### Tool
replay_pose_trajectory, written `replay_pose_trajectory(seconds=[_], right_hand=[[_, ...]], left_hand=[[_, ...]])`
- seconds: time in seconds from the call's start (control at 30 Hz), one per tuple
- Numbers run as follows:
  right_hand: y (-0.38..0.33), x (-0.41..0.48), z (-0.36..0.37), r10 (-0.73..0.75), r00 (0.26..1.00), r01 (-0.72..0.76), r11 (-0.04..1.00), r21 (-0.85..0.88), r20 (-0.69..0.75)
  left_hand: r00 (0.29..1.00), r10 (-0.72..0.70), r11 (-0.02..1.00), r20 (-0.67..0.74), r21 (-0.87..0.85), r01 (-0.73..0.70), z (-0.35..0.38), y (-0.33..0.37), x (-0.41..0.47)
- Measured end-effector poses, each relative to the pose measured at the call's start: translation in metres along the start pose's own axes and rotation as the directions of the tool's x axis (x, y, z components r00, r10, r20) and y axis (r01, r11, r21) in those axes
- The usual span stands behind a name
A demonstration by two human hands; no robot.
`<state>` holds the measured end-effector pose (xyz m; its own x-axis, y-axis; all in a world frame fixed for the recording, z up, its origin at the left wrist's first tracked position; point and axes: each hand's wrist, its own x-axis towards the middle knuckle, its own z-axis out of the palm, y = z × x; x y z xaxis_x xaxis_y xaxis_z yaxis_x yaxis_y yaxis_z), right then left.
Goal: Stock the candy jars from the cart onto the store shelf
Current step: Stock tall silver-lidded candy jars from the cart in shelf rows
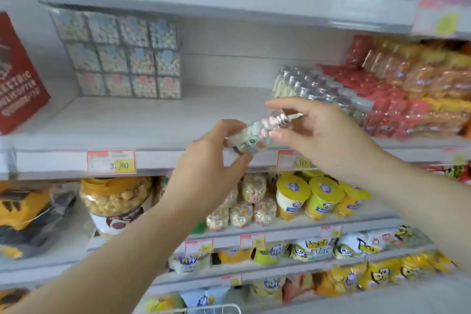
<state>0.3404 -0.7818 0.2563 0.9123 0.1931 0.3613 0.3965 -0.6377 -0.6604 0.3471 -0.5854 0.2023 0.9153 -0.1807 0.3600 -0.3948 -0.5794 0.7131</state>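
I'm at the placing step: the candy jar (257,135) is in the air, tilted with its cap up to the right, just over the front edge of the middle shelf (153,122) and not yet set down. My left grip (211,160) curls round its lower end, and my right grip (323,135) appears, through the blur, to pinch the cap end between thumb and fingers. Next, I judge, it needs righting and carrying toward the shelf's right side, beside the row of jars (311,86) standing there.

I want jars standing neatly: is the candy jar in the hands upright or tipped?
Tipped. The candy jar lies slanted between the left hand and right hand, its cap pointing up to the right.
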Motion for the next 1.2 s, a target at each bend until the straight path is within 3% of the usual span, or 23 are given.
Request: replay_pose_trajectory(seconds=[0.1, 0.2, 0.27, 0.47, 0.73, 1.0, 1.1, 1.2], right_hand=[[0.001, 0.023, -0.023, -0.100, 0.994, 0.089, 0.966, -0.241, -0.034], [0.010, 0.048, -0.042, -0.114, 0.993, 0.121, 0.854, -0.505, 0.045], [0.015, 0.061, -0.053, -0.091, 0.992, 0.127, 0.800, -0.586, 0.090], [0.044, 0.074, -0.063, -0.022, 0.997, 0.066, 0.792, -0.607, 0.079], [0.066, 0.073, -0.053, -0.079, 0.993, 0.117, 0.765, -0.633, 0.088], [0.063, 0.079, -0.072, -0.041, 0.994, 0.095, 0.796, -0.598, 0.104], [0.068, 0.073, -0.086, -0.055, 0.997, 0.079, 0.794, -0.603, 0.057], [0.078, 0.060, -0.088, -0.023, 0.993, 0.090, 0.760, -0.643, 0.112]], left_hand=[[0.997, 0.071, 0.993, 0.014, 0.089, -0.072, 0.013, 0.011, 0.039], [0.995, 0.076, 0.991, 0.060, 0.108, -0.083, 0.033, 0.020, 0.074], [0.995, 0.073, 0.995, 0.067, 0.059, -0.077, 0.047, 0.025, 0.093], [0.996, 0.029, 0.999, 0.089, -0.039, -0.026, 0.079, 0.027, 0.117], [0.993, 0.029, 0.991, 0.113, -0.134, -0.014, 0.087, 0.019, 0.113], [0.980, -0.008, 1.000, 0.200, -0.027, 0.014, 0.088, 0.021, 0.118], [0.982, 0.001, 1.000, 0.189, -0.007, 0.000, 0.088, 0.020, 0.115], [0.988, 0.017, 0.999, 0.151, 0.027, -0.021, 0.090, 0.020, 0.110]])
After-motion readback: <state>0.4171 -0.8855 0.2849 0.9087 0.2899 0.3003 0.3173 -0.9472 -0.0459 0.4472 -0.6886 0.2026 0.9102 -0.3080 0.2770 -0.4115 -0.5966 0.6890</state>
